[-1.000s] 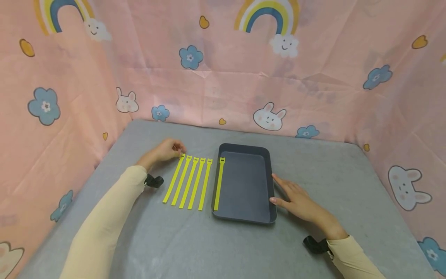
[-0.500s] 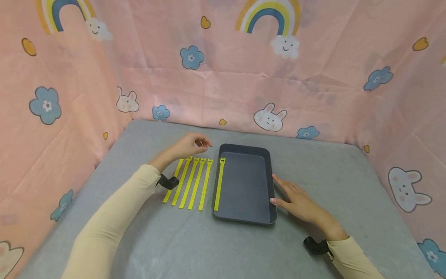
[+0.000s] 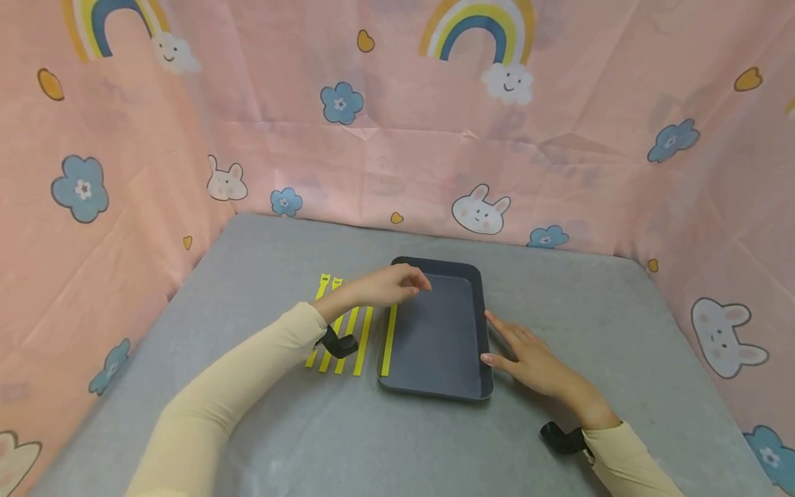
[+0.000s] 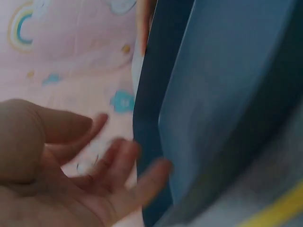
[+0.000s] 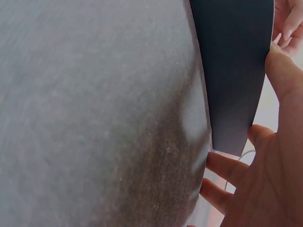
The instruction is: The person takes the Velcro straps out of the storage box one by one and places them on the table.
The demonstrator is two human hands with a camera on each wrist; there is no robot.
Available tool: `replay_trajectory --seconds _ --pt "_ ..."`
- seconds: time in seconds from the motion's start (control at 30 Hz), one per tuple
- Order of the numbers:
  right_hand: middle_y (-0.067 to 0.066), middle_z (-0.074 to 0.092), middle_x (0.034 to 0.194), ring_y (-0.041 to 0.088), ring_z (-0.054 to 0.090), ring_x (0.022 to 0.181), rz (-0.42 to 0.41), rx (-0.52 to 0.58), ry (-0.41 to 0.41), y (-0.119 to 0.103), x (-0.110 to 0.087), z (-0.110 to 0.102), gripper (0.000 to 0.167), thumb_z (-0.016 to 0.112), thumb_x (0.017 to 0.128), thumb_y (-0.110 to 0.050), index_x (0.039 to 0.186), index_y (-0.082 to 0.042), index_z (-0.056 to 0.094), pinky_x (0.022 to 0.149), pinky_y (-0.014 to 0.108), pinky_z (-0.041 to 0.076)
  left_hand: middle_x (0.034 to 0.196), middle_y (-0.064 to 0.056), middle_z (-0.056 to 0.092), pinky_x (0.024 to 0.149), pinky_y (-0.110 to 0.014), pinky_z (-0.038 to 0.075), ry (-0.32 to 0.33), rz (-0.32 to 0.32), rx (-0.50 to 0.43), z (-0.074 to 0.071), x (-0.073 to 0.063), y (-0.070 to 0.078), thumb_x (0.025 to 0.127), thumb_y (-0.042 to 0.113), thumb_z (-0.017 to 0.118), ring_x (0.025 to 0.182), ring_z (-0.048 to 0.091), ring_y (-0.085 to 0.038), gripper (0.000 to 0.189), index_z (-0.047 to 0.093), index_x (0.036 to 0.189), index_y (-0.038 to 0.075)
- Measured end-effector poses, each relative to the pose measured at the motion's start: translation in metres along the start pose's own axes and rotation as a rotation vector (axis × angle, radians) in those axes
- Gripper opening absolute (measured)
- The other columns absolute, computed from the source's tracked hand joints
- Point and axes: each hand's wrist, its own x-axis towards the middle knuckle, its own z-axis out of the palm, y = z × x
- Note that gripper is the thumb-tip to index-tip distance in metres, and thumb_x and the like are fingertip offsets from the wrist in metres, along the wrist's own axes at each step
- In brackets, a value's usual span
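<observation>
My left hand [image 3: 391, 284] hovers over the upper left of a dark grey rectangular tray [image 3: 441, 331]. In the left wrist view that hand [image 4: 94, 179] is blurred, its fingers loosely bent with nothing between them. One yellow strap with a slotted head [image 3: 388, 342] lies along the tray's left side, its head hidden under the hand. Left of the tray, several matching yellow straps [image 3: 362, 345] lie in a row, partly covered by my forearm. My right hand [image 3: 528, 359] rests against the tray's right side, fingers spread; the right wrist view shows fingertips at the tray wall [image 5: 232, 75].
A grey cloth-covered table [image 3: 596, 310] carries the tray and straps. Pink patterned fabric [image 3: 397, 159] walls off the back and both sides. Black camera mounts sit at the left wrist [image 3: 338, 343] and the right wrist [image 3: 562, 438].
My left hand has left the leftmost strap's head and swung right, past the other straps, to above the tray. The right hand, tray and strap inside it have stayed put.
</observation>
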Motion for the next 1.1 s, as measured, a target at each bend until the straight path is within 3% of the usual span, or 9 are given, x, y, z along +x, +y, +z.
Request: replay_trajectory --seconds 0.17,0.37,0.53,0.77,1.1 --pt "0.022 0.030 0.160 0.051 0.028 0.144 0.009 0.002 -0.007 0.000 0.000 0.001 0.080 0.053 0.097 -0.055 0.160 -0.028 0.013 0.106 0.076 0.022 0.139 -0.014 0.054 0.103 -0.040 0.046 -0.055 -0.108 0.038 0.021 0.013 0.009 0.105 0.011 0.041 0.131 0.048 -0.027 0.034 0.057 0.133 0.004" --pt "0.022 0.031 0.159 0.051 0.028 0.143 0.001 0.013 -0.004 -0.001 0.000 0.002 0.080 0.054 0.097 -0.055 0.160 -0.027 0.014 0.106 0.076 0.022 0.145 -0.016 0.050 0.109 -0.042 0.043 -0.100 -0.212 0.024 0.033 0.022 0.010 0.104 0.015 0.042 0.134 0.047 -0.028 0.035 0.055 0.135 0.004" --pt "0.023 0.032 0.159 0.051 0.029 0.143 -0.002 0.012 0.001 0.001 0.001 0.002 0.080 0.054 0.097 -0.054 0.160 -0.027 0.014 0.106 0.076 0.023 0.140 -0.015 0.056 0.107 -0.042 0.046 -0.108 -0.216 0.012 0.038 0.026 0.011 0.103 0.020 0.049 0.130 0.054 -0.029 0.036 0.055 0.134 0.003" --pt "0.023 0.031 0.159 0.051 0.028 0.143 0.004 0.006 -0.002 0.002 0.000 0.000 0.080 0.053 0.097 -0.055 0.160 -0.028 0.013 0.106 0.077 0.023 0.146 -0.013 0.051 0.109 -0.042 0.045 -0.126 -0.237 -0.050 0.045 0.038 0.024 0.101 0.029 0.054 0.135 0.050 -0.028 0.046 0.049 0.139 0.004" --pt "0.023 0.032 0.159 0.052 0.029 0.143 0.000 -0.004 0.001 0.002 0.000 0.001 0.079 0.052 0.097 -0.055 0.160 -0.028 0.013 0.105 0.078 0.023 0.145 -0.014 0.050 0.111 -0.045 0.044 -0.133 -0.257 -0.133 0.056 0.060 0.044 0.102 0.031 0.051 0.136 0.049 -0.030 0.051 0.044 0.142 0.001"
